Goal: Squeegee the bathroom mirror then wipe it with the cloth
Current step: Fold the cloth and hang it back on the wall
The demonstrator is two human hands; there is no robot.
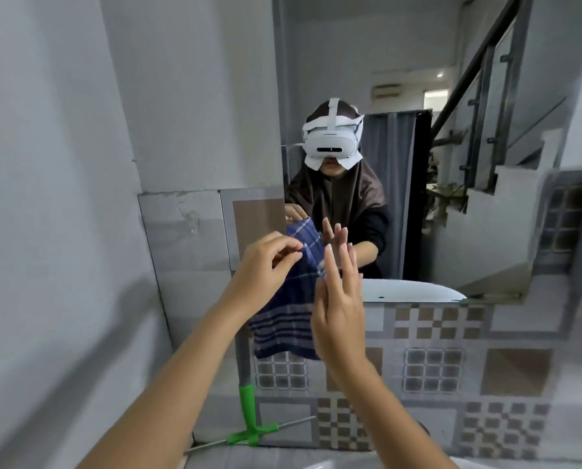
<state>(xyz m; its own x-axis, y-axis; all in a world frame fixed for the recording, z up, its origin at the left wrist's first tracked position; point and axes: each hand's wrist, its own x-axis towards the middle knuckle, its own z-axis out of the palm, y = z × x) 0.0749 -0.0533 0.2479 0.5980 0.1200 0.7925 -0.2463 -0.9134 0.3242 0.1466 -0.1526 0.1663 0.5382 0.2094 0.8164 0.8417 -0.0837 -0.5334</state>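
The bathroom mirror [435, 204] hangs on the wall ahead and reflects a person wearing a white headset. A blue checked cloth [284, 313] hangs in front of its lower left corner. My left hand [266, 262] pinches the cloth's top edge between thumb and fingers. My right hand [338, 299] is beside the cloth with fingers spread flat and pointing up, its palm against or just short of the fabric. The squeegee [249, 411], with a grey pole, green neck and thin blade, stands propped against the tiled wall below the cloth.
Patterned grey and brown tiles [435, 367] cover the wall under the mirror. A plain grey wall [46, 198] closes the left side. A clear hook [190, 218] sticks to a tile left of the mirror. The reflection shows a white sink rim [414, 289].
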